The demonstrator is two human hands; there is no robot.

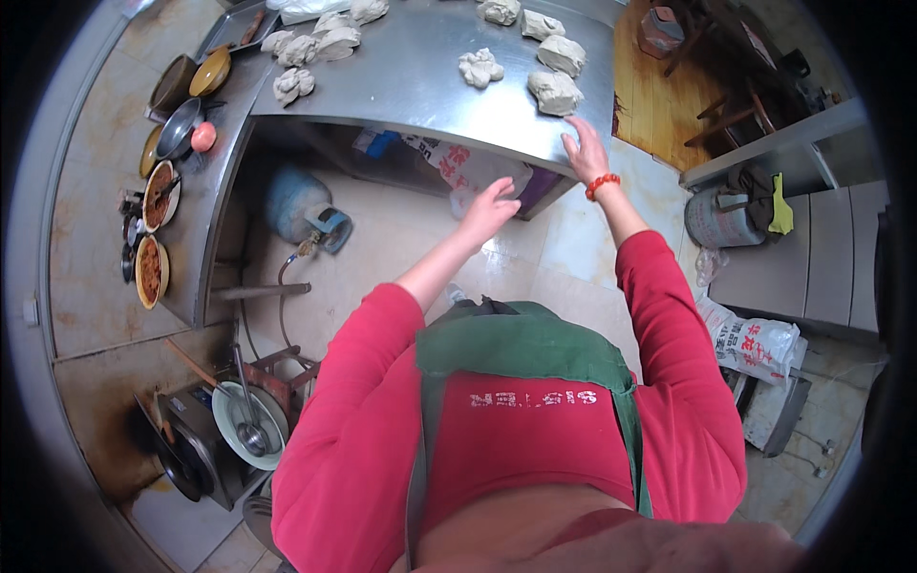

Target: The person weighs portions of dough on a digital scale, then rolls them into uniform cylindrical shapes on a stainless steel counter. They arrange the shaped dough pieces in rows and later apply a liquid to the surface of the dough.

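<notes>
My right hand (589, 152), with a red bead bracelet (602, 185) on the wrist, is at the front right edge of a stainless steel worktable (408, 79). Its fingers are spread, and the tips are just below a lump of dough (555, 94); whether they touch it I cannot tell. My left hand (490, 213) hangs in front of the table edge, empty, fingers apart. Behind the nearest lump, more dough pieces (562, 56) form a row on the right. One knobbly dough piece (481, 68) sits by itself to their left. Another dough group (297, 51) is at the far left.
Bowls of brownish food (150, 272), a metal bowl (179, 129) and a brown bowl (210, 72) line the left counter. Below are a blue gas cylinder (297, 208) and printed sacks (458, 168). At lower left, a basin (240, 415) holds a ladle. Another cylinder (720, 218) stands right.
</notes>
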